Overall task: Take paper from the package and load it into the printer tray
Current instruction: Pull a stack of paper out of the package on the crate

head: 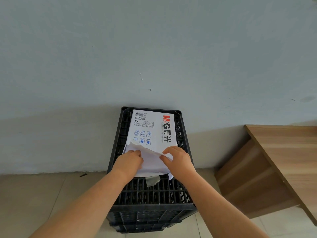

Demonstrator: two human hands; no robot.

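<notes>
A white paper package (152, 127) with red and black lettering and blue icons lies flat on top of a black plastic crate (151, 194). Its near end is torn open, and a loose white wrapper flap (151, 153) is folded up between my hands. My left hand (130, 160) presses on the left part of the opened end, fingers curled on the wrapper. My right hand (176, 158) pinches the flap's right side. A grey strip of tape (152, 180) hangs off the near edge. No printer is in view.
The crate stands against a pale blue wall (154, 57) on a beige tiled floor (42, 200). A wooden desk (281, 160) stands to the right, its side panel close to the crate.
</notes>
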